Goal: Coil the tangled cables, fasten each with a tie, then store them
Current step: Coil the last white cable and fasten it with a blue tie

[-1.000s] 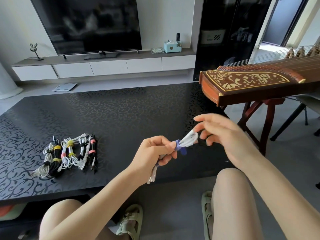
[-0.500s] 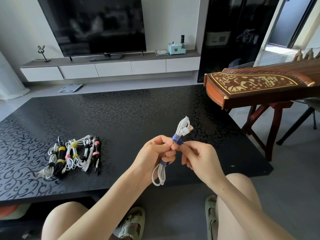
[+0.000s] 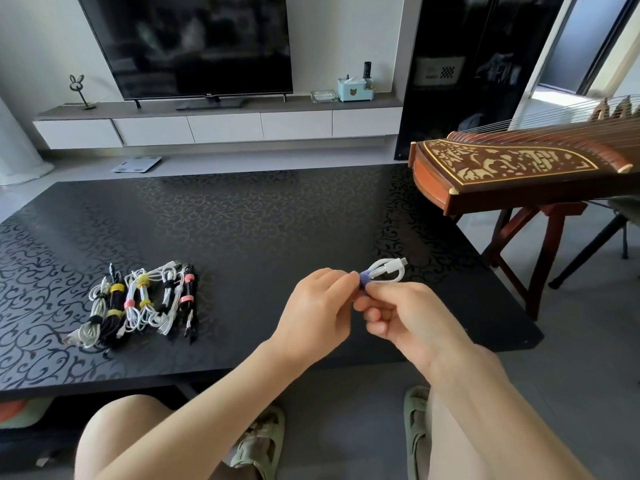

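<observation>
The surface in front of me is black and glossy, with a curling pattern. On its left part, near my edge, lies a row of coiled cables, white and black, touching side by side, bound with yellow, pink or black ties.

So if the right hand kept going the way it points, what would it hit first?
Probably the left hand: the right hand points up-left at it, both holding the white cable by its purple tie.
</observation>
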